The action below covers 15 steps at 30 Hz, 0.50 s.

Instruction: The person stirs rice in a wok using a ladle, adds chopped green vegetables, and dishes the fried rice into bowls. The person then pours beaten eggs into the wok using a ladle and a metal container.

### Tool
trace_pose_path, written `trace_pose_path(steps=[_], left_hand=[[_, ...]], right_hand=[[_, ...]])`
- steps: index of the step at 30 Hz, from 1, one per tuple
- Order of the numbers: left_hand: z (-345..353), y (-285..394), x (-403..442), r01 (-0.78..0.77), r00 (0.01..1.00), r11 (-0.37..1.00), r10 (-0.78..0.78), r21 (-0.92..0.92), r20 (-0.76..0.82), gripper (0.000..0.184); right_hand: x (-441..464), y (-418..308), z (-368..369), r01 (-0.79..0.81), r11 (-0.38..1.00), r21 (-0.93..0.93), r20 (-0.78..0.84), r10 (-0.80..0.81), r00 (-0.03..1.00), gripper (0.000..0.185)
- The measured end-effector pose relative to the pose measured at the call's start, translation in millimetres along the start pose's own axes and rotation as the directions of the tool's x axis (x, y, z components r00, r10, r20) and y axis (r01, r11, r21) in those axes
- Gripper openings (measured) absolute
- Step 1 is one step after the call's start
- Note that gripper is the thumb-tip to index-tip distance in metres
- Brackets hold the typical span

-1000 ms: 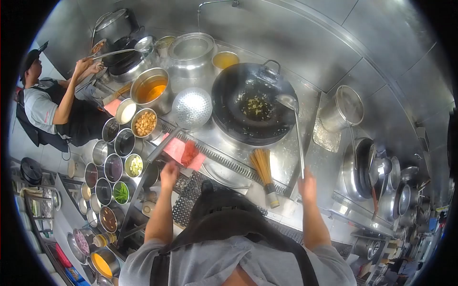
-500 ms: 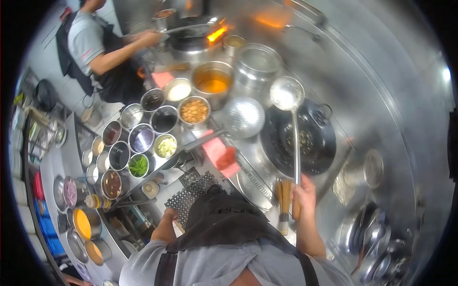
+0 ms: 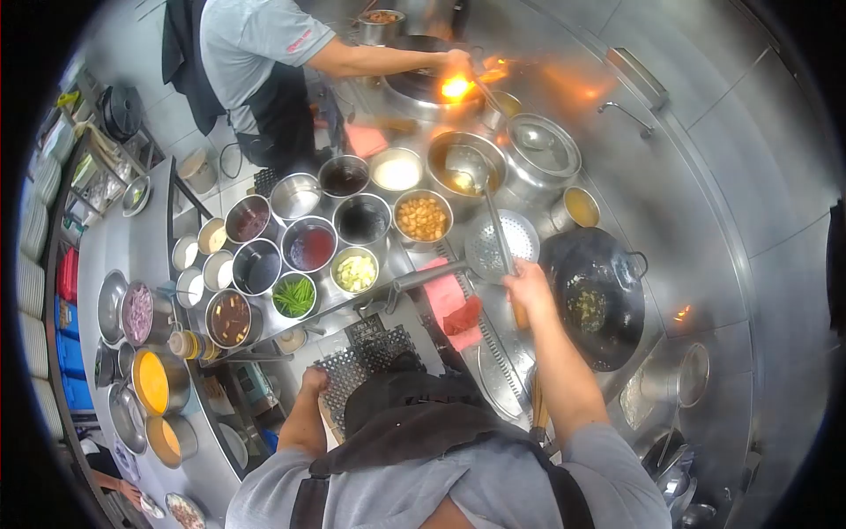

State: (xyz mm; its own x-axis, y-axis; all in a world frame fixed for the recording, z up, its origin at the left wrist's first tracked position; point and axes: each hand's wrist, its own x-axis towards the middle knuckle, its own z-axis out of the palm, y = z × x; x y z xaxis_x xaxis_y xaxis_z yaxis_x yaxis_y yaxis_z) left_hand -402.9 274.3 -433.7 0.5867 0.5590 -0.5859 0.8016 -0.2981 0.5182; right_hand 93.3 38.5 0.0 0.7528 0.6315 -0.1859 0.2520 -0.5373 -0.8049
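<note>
My right hand (image 3: 527,286) grips a long-handled ladle (image 3: 495,220) near its wooden end. The ladle's bowl is inside a steel pot of amber liquid (image 3: 443,188). Under the ladle's shaft sits a perforated strainer (image 3: 518,236), its handle pointing left. To the right of that hand, a dark wok (image 3: 617,331) has small chopped bits in a little liquid at its bottom. My left hand (image 3: 314,381) is low beside the apron, above a perforated black mat (image 3: 366,361). Its fingers look curled, and whatever is in them, if anything, is hidden.
Steel containers of sauces, green vegetables (image 3: 293,294) and fried brown pieces (image 3: 423,219) crowd the counter's left. A co-worker (image 3: 264,53) reaches over a flaming wok (image 3: 414,79). A lidded pot (image 3: 545,145) stands behind the strainer. A pink cloth (image 3: 445,286) lies near the counter edge.
My right hand has swung the ladle left and away from over the wok; its bowl is now in the amber liquid's pot. The co-worker's arm reaches further right. My view has shifted.
</note>
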Motion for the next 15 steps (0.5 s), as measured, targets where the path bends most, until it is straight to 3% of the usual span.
trace_pose_path(steps=[1,2,3,5,7,8,9,10,11,12,13,14,15], left_hand=[[-1,-4,-14,0.007,1.000,1.000,-0.007,-0.003,-0.004,0.018],[-8,-2,-41,-0.058,0.994,0.954,0.028,0.295,0.104,0.013],[-18,2,-58,-0.150,0.976,0.813,0.030,0.562,0.217,0.009],[-11,-16,-83,-0.172,0.934,0.868,-0.008,0.466,0.358,0.013],[14,-30,-85,-0.087,0.896,0.778,-0.212,0.622,0.391,0.019],[20,-31,-92,-0.106,0.899,0.761,-0.202,0.640,0.389,0.019],[20,-29,-103,0.218,0.902,0.922,-0.315,0.320,0.296,0.018],[16,-29,-107,0.476,0.858,0.876,-0.445,-0.072,0.257,0.018],[13,-26,-105,0.456,0.862,0.890,-0.435,-0.022,0.259,0.018],[13,-17,-109,0.033,0.967,0.921,-0.128,0.387,0.222,0.018],[12,-8,-119,-0.371,0.925,0.624,0.186,0.688,0.330,0.018],[16,-11,-114,-0.462,0.887,0.631,0.332,0.623,0.322,0.016],[10,5,-121,-0.473,0.877,0.650,0.286,0.595,0.386,0.017]], right_hand=[[1,7,2,0.005,0.990,0.138,0.020,-0.008,1.000,0.034],[-1,9,3,0.007,0.990,0.142,0.024,-0.011,1.000,0.034],[-7,8,2,-0.020,0.969,0.245,-0.008,0.022,1.000,0.032],[-22,5,-8,-0.033,0.932,0.361,-0.060,0.058,0.996,0.030],[-42,3,-30,-0.054,0.766,0.640,-0.042,0.105,0.994,0.027],[-50,14,-40,-0.024,0.666,0.745,-0.054,0.095,0.994,0.026],[-63,21,-56,-0.028,0.623,0.782,-0.044,0.099,0.994,0.042],[-75,34,-68,0.020,0.550,0.835,-0.094,0.106,0.990,0.049],[-91,51,-79,0.072,0.472,0.879,-0.147,0.125,0.981,0.057],[-114,48,-95,0.101,0.481,0.871,-0.203,0.166,0.965,0.067],[-137,48,-110,0.128,0.535,0.835,-0.272,0.200,0.941,0.060],[-151,65,-130,0.132,0.598,0.790,-0.259,0.131,0.957,0.036],[-169,74,-146,0.100,0.708,0.699,-0.290,0.153,0.945,0.037]])
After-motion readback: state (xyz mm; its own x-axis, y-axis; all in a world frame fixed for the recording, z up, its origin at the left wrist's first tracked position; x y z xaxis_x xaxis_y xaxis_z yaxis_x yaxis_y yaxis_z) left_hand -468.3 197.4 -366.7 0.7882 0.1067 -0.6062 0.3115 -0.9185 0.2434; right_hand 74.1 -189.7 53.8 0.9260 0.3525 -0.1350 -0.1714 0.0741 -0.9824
